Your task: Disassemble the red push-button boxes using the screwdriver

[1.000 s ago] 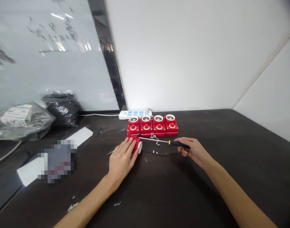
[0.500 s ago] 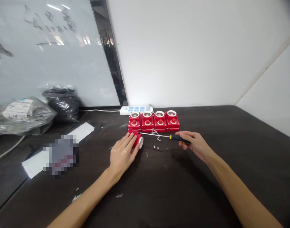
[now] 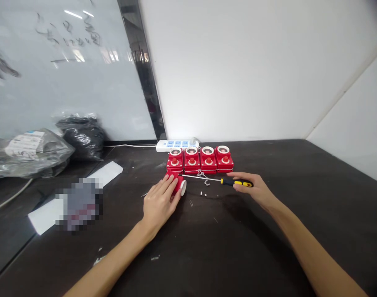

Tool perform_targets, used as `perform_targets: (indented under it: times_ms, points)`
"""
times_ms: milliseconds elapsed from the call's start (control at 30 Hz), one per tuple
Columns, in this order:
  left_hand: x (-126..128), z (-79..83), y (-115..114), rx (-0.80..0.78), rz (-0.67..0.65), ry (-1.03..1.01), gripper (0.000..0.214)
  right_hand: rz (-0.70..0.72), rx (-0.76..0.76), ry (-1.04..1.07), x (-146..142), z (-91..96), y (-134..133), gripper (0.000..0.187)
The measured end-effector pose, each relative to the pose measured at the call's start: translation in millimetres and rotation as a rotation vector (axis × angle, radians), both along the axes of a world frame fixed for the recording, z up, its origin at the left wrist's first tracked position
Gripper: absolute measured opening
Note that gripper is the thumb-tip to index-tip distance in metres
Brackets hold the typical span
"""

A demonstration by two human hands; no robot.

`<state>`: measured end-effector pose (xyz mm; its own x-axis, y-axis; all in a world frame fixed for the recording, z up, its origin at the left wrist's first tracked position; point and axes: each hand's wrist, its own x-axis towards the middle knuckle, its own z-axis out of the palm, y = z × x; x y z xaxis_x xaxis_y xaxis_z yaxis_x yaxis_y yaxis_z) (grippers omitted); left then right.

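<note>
View: head camera, the only one I have, looking down on my two bare hands at a dark tabletop [image 3: 268,235].
Left hand [image 3: 159,208]: clenched, fingers wrapped over a red cylindrical housing with a white round end [image 3: 177,185], which lies on its side on the table.
Right hand [image 3: 253,189]: grasping one screwdriver with a black-and-yellow handle [image 3: 239,182], pinched between thumb and fingers; its steel shaft [image 3: 200,177] points left, tip just at the top of the red housing.
Beside the shaft: one twisted piece of thin metal wire [image 3: 203,175].
Scattered below the shaft: two small white bits [image 3: 203,193].
Behind the hands: four red square push-button boxes [image 3: 200,166] in a row, each with a red button in a white ring.
Behind those: one white power strip [image 3: 176,145].
Far left: one clear plastic bag with a label [image 3: 30,153], one black plastic bag [image 3: 83,138], one white paper sheet [image 3: 107,172], and one pixelated object I cannot make out [image 3: 80,204].
</note>
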<state>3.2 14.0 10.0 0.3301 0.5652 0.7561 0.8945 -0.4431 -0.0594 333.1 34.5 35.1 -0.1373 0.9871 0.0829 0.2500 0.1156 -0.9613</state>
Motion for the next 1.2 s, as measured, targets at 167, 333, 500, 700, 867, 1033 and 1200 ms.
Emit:
perform_targets:
  times_ms: [167,333,500,700,867,1033,1200]
  points:
    - [0.9,1.3,-0.1,0.034,0.0,0.034,0.028,-0.088,-0.199,0.279,-13.4,-1.5,-1.9,0.041]
    - [1.5,2.1,-0.5,0.022,0.003,0.035,0.029,-0.21,-0.354,0.564,-20.2,-0.8,-1.5,0.031]
    - [1.9,2.1,-0.6,0.014,0.008,0.028,0.028,-0.261,-0.49,0.66,-20.0,-3.7,1.5,0.018]
    - [0.7,1.0,0.8,0.026,0.0,0.028,0.029,-0.192,-0.495,0.383,-16.6,-2.1,-0.7,0.038]
    - [0.0,1.8,-0.4,0.027,0.003,0.035,0.029,-0.051,-0.451,0.446,-9.5,-1.6,-0.3,0.037]
    - [-0.6,2.2,-0.5,0.014,-0.004,0.049,0.029,-0.029,-0.38,0.34,-4.7,0.1,0.2,0.041]
    - [-0.2,1.5,-0.1,0.014,-0.002,0.036,0.028,0.01,-0.24,0.218,-2.2,3.2,-1.6,0.035]
